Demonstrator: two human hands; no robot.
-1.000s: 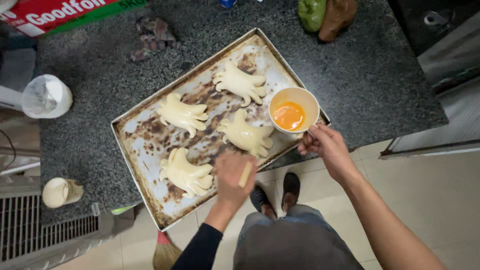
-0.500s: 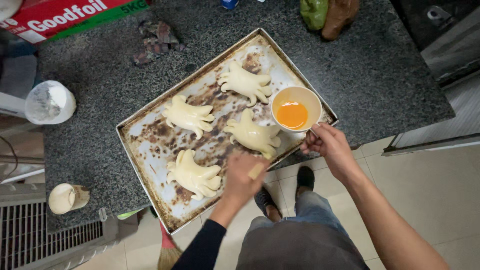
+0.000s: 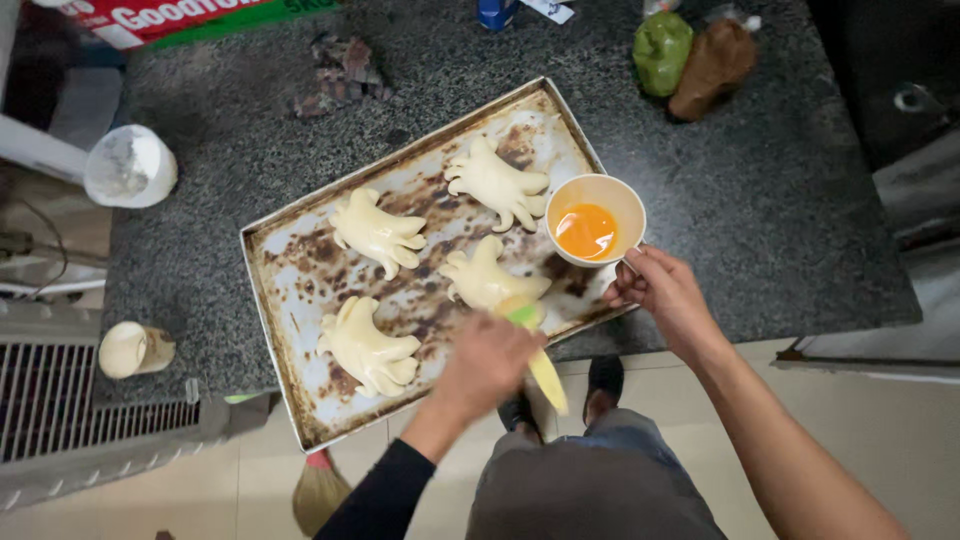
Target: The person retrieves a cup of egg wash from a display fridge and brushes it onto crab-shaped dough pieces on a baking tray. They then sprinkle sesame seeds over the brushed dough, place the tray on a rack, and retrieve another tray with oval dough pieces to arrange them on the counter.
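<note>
- The dark speckled stone desk (image 3: 780,200) carries everything, and the person stands at its near edge.
- A stained, browned metal baking tray (image 3: 300,290) lies tilted across the desk, its near corner past the edge.
- Four pale, hand-shaped dough pieces lie on the tray: one at the far end (image 3: 497,182), one at the middle left (image 3: 377,232), one at the near left (image 3: 366,348) and one at the centre (image 3: 487,280).
- The left hand (image 3: 487,368) hovers over the tray's near rim, its grip closed around a brush (image 3: 540,362) with a yellow handle; the greenish brush tip touches the centre dough piece.
- The right hand (image 3: 665,295) pinches the rim of a small bowl (image 3: 596,220) of orange beaten egg, which sits on the tray's right edge.
- A white cup (image 3: 130,167) lies on its side at the far left.
- Green and brown bags (image 3: 690,55) sit at the far right.
</note>
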